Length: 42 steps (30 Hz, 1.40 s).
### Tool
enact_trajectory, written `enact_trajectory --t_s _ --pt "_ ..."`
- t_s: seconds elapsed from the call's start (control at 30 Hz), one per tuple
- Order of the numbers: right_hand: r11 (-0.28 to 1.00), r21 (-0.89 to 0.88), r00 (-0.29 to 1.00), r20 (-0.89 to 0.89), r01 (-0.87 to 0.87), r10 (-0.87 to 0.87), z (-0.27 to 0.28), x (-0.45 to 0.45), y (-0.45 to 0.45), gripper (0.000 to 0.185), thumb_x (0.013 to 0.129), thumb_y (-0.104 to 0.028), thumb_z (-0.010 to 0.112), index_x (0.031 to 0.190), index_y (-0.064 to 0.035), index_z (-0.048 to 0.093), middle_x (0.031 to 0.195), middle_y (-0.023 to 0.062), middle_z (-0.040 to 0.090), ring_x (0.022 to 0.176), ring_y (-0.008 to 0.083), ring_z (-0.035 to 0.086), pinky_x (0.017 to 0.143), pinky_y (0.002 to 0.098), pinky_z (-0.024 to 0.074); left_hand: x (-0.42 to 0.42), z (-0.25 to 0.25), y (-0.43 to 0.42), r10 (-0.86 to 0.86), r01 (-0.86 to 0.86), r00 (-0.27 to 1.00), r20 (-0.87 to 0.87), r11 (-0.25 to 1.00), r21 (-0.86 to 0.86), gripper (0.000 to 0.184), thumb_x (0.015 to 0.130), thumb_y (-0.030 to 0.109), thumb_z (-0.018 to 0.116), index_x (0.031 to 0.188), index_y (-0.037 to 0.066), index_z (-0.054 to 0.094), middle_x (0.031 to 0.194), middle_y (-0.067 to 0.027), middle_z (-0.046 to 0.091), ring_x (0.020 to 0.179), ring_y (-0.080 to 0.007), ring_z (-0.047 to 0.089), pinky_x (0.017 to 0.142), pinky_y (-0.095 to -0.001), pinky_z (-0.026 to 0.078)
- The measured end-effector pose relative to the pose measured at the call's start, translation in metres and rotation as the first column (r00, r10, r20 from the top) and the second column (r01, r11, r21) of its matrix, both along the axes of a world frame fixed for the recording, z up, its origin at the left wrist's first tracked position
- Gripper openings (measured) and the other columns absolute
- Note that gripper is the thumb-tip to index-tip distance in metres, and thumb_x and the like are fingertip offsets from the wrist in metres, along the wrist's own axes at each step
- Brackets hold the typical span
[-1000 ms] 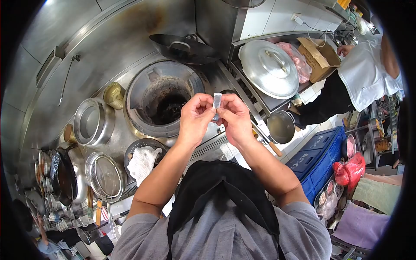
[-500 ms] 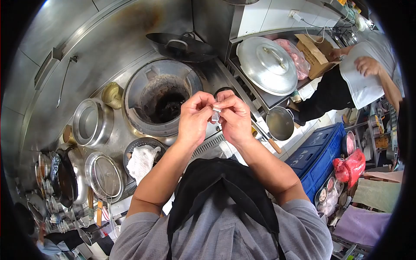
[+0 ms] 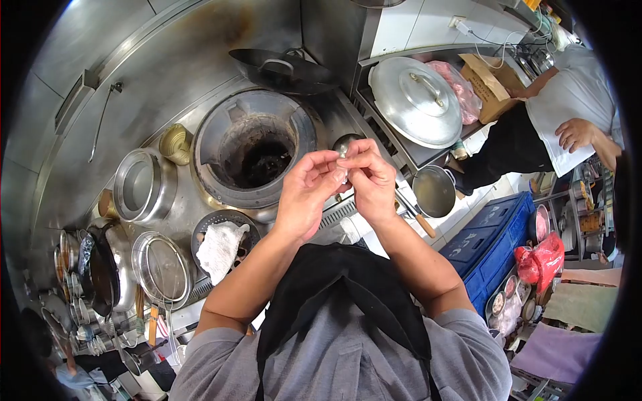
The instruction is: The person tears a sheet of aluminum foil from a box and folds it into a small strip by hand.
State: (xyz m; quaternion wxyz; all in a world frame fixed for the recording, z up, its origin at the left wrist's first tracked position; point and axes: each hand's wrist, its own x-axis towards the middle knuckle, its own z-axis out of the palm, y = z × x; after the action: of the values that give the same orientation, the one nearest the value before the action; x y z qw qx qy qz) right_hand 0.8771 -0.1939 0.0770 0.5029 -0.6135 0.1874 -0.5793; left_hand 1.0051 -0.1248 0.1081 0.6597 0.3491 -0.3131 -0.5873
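Note:
My left hand [image 3: 309,195] and my right hand [image 3: 373,188] meet in front of me, near the rim of the wok burner [image 3: 297,137]. Pinched between both sets of fingertips is a small whitish, shiny piece [image 3: 345,176]. Fingers cover most of it, so its kind cannot be made out. Behind my right fingertips, a round metal ladle bowl [image 3: 346,143] shows on the stove top. A white cloth [image 3: 222,250] lies on a perforated strainer [image 3: 249,235] to the left of my left forearm.
A black wok [image 3: 284,70] leans behind the burner. Metal pots [image 3: 160,184] and a wire sieve [image 3: 160,269] stand left. On the right are a large lidded pot [image 3: 414,100], a saucepan [image 3: 435,192] and blue crates [image 3: 491,234]. Another person [image 3: 575,100] stands at the upper right.
Both hands have shifted slightly right, and my right fingers have turned over the small piece, hiding more of it. The other person's near hand has lowered.

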Motion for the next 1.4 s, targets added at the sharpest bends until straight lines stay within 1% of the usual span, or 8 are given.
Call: enact_trajectory --t_s 0.33,0.53,0.8,0.9,1.03,1.1,1.2,1.4 --pt "0.935 0.214 0.959 0.094 -0.283 0.268 0.011 -0.024 0.01 0.014 0.094 0.001 0.062 0.108 -0.0006 0.063 0.111 0.0091 0.057 0.097 0.0146 0.058 0.08 0.029 0.0502 0.006 0.0 0.009 0.08 -0.047 0.931 0.356 0.994 -0.1 0.044 0.083 -0.008 0.072 0.124 -0.004 0.058 0.113 -0.0095 0.064 0.1 -0.0139 0.063 0.089 -0.0291 0.054" --pt "0.854 0.409 0.9 -0.149 -0.321 0.41 0.019 -0.04 0.006 0.022 0.092 -0.005 0.069 0.112 -0.0022 0.061 0.098 0.0037 0.066 0.089 0.0104 0.064 0.077 0.0262 0.0536 0.008 0.0 0.02 0.108 -0.019 0.813 0.572 0.987 -0.159 0.04 0.083 -0.011 0.07 0.121 -0.003 0.059 0.113 -0.01 0.065 0.101 -0.015 0.065 0.091 -0.0301 0.055" --pt "0.896 0.298 0.924 -0.094 -0.329 0.37 0.028 -0.041 0.021 0.021 0.09 -0.002 0.071 0.106 -0.0015 0.059 0.096 0.0036 0.067 0.085 0.0086 0.064 0.074 0.0261 0.0535 0.001 0.021 0.03 0.228 -0.072 0.726 0.649 0.963 -0.258 0.036 0.082 -0.008 0.071 0.116 0.0 0.063 0.105 -0.0104 0.066 0.094 -0.017 0.068 0.086 -0.032 0.059" --pt "0.921 0.28 0.849 -0.381 -0.272 0.366 0.029 -0.058 0.014 0.022 0.092 -0.001 0.068 0.11 -0.002 0.057 0.102 0.0031 0.065 0.09 0.0098 0.062 0.079 0.0262 0.0513 -0.003 0.031 0.034 0.206 0.019 0.564 0.799 0.965 -0.262 0.032 0.082 -0.008 0.071 0.112 -0.001 0.064 0.106 -0.0093 0.065 0.093 -0.0181 0.067 0.083 -0.0298 0.058" --pt "0.941 0.265 0.854 -0.418 -0.212 0.31 0.044 -0.068 0.021 0.018 0.091 -0.005 0.069 0.106 -0.0018 0.06 0.09 0.007 0.067 0.08 0.0127 0.067 0.068 0.0307 0.0512 -0.012 0.028 0.028 0.313 0.071 0.309 0.898 0.934 -0.35 0.019 0.082 -0.001 0.074 0.099 -0.001 0.067 0.093 -0.0122 0.067 0.079 -0.0252 0.067 0.07 -0.0342 0.056" --pt "0.98 0.06 0.691 -0.701 -0.191 0.178 0.069 -0.077 0.022 0.015 0.091 -0.009 0.067 0.102 -0.0002 0.062 0.088 0.015 0.067 0.078 0.028 0.068 0.07 0.0384 0.0521 -0.019 0.03 0.027 0.337 0.074 0.244 0.91 0.929 -0.364 0.017 0.081 0.001 0.074 0.097 -0.001 0.068 0.09 -0.0128 0.067 0.076 -0.0278 0.066 0.068 -0.0362 0.054" --pt "0.913 -0.217 0.63 -0.775 -0.345 0.054 0.069 -0.094 0.012 0.016 0.09 -0.011 0.066 0.1 0.0007 0.064 0.089 0.0203 0.065 0.083 0.0397 0.064 0.073 0.0456 0.0506 -0.029 0.031 0.027 0.336 0.141 0.18 0.924 0.921 -0.363 0.016 0.081 0.002 0.073 0.096 0.0 0.067 0.088 -0.013 0.066 0.078 -0.0309 0.066 0.067 -0.0392 0.052" --pt "0.913 -0.214 0.591 -0.806 -0.348 0.036 0.053 -0.127 0.012 0.007 0.086 -0.002 0.061 0.091 0.0037 0.061 0.088 0.0226 0.064 0.087 0.0432 0.063 0.073 0.0507 0.0482 -0.07 0.035 0.026 0.286 0.173 0.061 0.956 0.941 -0.292 0.015 0.081 0.002 0.073 0.095 -0.001 0.067 0.09 -0.0134 0.065 0.08 -0.0327 0.065 0.07 -0.0392 0.052"
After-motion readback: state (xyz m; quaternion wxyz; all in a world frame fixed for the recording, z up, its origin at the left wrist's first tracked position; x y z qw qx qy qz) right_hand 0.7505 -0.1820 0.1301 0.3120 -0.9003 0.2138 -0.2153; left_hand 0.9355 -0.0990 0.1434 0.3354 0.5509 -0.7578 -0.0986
